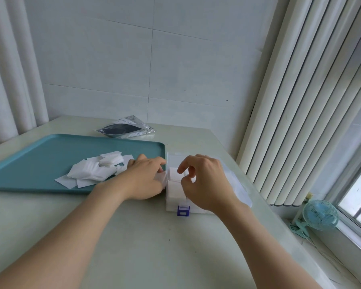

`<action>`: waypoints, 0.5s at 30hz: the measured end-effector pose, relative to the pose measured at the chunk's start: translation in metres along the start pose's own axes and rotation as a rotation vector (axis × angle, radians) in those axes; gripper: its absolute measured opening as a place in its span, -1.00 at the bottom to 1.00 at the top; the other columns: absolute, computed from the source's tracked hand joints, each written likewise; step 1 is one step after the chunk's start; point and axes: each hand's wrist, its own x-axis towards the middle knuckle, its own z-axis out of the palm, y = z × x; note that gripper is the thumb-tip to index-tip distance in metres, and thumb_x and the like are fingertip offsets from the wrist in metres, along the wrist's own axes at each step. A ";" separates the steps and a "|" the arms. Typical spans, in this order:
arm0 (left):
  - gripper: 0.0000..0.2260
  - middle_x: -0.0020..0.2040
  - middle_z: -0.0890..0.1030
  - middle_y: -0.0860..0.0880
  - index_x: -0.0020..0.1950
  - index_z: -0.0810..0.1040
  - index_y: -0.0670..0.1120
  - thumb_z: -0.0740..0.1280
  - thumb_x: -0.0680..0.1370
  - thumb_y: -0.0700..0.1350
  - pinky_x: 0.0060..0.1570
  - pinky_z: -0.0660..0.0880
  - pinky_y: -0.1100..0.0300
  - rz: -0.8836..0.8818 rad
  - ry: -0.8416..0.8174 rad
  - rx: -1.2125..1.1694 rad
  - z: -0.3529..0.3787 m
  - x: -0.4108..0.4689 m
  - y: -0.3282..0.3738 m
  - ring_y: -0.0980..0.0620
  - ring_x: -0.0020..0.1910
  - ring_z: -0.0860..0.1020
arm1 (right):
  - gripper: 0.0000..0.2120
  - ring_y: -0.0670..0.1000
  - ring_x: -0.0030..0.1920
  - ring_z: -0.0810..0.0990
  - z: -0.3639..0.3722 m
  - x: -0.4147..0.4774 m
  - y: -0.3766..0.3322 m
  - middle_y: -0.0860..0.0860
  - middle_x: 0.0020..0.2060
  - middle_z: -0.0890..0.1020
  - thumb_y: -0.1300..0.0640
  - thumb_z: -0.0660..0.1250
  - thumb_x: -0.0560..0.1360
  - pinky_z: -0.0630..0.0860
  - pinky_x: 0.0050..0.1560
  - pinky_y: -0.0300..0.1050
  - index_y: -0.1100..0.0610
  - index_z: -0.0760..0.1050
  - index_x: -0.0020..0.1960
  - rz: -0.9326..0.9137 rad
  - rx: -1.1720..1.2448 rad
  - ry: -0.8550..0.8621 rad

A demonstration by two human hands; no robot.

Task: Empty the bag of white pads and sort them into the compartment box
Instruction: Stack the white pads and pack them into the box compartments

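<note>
The left hand [148, 177], curled round a few pads [162, 178] at the box's [172, 207] left wall, could snag them there and spill them onto the tabletop [144, 236], while the right hand [205, 182] hovers curled over the box, grip unclear.

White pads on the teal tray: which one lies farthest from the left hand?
The single flat pad at the pile's near-left corner, beside the front rim of the teal tray. The other pads are heaped closer to the left hand.
</note>
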 end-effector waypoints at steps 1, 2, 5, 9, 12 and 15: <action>-0.49 0.34 0.49 0.19 0.54 0.24 0.11 0.25 0.59 -0.06 0.19 0.17 0.08 -0.012 -0.011 -0.012 -0.002 -0.001 -0.003 0.00 0.43 0.18 | -0.72 -0.06 -0.15 0.52 0.001 0.003 0.000 -0.17 -0.24 0.53 0.21 0.31 0.41 0.48 0.11 -0.03 -0.07 0.63 0.02 -0.002 -0.014 -0.032; -0.47 0.32 0.48 0.21 0.54 0.24 0.12 0.26 0.58 -0.05 0.19 0.16 0.09 -0.020 -0.018 -0.016 -0.003 -0.002 -0.005 0.01 0.44 0.16 | -0.72 -0.06 -0.14 0.52 0.002 0.006 -0.001 -0.16 -0.22 0.55 0.20 0.31 0.42 0.46 0.13 -0.04 -0.08 0.62 0.04 -0.002 -0.032 -0.066; -0.56 0.21 0.46 0.17 0.46 0.37 0.14 0.27 0.58 -0.02 0.22 0.19 0.08 -0.021 -0.025 0.017 -0.004 -0.004 -0.005 0.05 0.34 0.18 | -0.70 -0.05 -0.12 0.51 0.002 0.015 -0.003 -0.15 -0.19 0.57 0.19 0.30 0.45 0.38 0.15 -0.09 -0.09 0.61 0.09 0.005 -0.071 -0.144; -0.71 0.13 0.54 0.14 0.27 0.51 0.18 0.22 0.56 0.06 0.29 0.26 0.00 0.002 -0.010 0.042 -0.002 -0.002 -0.008 0.03 0.31 0.23 | -0.71 -0.02 -0.09 0.49 0.004 0.027 -0.010 -0.14 -0.16 0.59 0.17 0.30 0.46 0.37 0.18 -0.06 -0.09 0.61 0.12 0.004 -0.078 -0.180; -0.77 -0.01 0.48 0.11 0.04 0.50 0.16 0.12 0.49 0.09 0.17 0.30 0.01 -0.029 -0.036 0.058 0.000 -0.001 -0.012 0.01 0.18 0.27 | -0.74 -0.01 -0.03 0.51 0.011 0.035 -0.017 -0.14 -0.12 0.59 0.13 0.29 0.50 0.35 0.18 -0.04 -0.07 0.62 0.13 0.054 -0.050 -0.139; -0.83 -0.05 0.48 0.09 -0.05 0.42 0.11 0.06 0.51 0.07 0.14 0.29 -0.02 -0.035 0.014 0.078 0.003 0.003 -0.015 0.00 0.16 0.29 | -0.74 0.01 0.04 0.56 0.027 0.033 -0.021 -0.11 -0.06 0.65 0.12 0.27 0.50 0.36 0.19 -0.01 -0.07 0.62 0.12 0.126 -0.021 -0.078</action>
